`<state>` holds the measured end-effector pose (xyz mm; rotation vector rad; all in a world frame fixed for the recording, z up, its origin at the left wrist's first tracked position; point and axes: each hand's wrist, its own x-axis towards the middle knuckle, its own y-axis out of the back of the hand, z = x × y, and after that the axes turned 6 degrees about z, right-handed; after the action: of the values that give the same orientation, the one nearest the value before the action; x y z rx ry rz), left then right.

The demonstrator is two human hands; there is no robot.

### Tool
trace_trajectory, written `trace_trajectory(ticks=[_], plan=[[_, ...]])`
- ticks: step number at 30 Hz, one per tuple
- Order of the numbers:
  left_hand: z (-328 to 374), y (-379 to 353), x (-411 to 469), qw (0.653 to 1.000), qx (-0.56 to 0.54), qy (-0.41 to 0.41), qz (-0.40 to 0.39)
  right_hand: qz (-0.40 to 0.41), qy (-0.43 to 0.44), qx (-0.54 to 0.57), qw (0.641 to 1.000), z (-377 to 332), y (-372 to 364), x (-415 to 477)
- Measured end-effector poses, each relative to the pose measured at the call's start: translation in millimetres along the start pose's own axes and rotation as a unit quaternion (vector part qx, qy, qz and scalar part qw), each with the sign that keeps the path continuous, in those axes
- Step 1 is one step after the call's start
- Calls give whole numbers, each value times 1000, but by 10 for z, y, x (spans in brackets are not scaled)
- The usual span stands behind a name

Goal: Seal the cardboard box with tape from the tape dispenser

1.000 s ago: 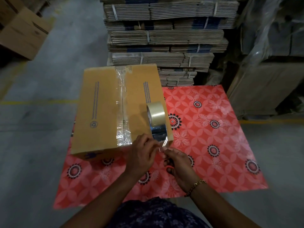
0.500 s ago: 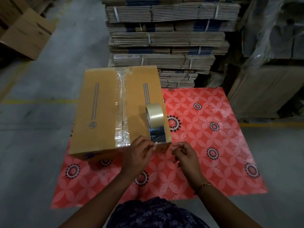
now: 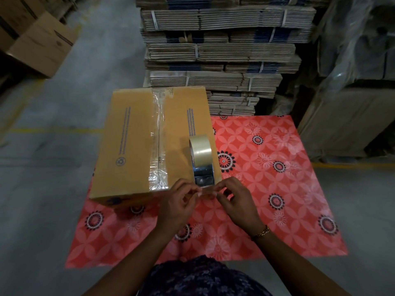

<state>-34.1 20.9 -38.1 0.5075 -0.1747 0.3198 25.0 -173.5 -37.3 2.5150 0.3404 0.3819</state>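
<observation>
A closed brown cardboard box lies on a red flowered mat. Clear tape runs along its centre seam from far edge to near edge. A roll of clear tape stands upright on the box's right flap, near the front corner. A short free strip of tape stretches from the roll toward me. My left hand pinches the strip's left end and my right hand pinches its right end, just in front of the box's near right corner.
Tall stacks of bundled flat cardboard stand right behind the box and mat. Plastic-wrapped pallets fill the right side. More boxes sit at the far left on the grey concrete floor, which has yellow lines.
My hands have moved apart and slightly up toward the roll. The tape's free end, bunched between them before, is now pulled flat between both hands. Box and roll have not shifted.
</observation>
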Motion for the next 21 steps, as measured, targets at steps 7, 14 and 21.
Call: trace_trajectory(ticks=[7, 14, 21], plan=[[-70, -41, -8, 997, -52, 57, 7, -34, 6, 11, 999, 61, 57, 54], [-106, -117, -33, 975, -139, 173, 3, -97, -35, 42, 994, 71, 128, 168], [-65, -138, -26, 952, -182, 247, 11, -139, -52, 70, 986, 115, 143, 227]])
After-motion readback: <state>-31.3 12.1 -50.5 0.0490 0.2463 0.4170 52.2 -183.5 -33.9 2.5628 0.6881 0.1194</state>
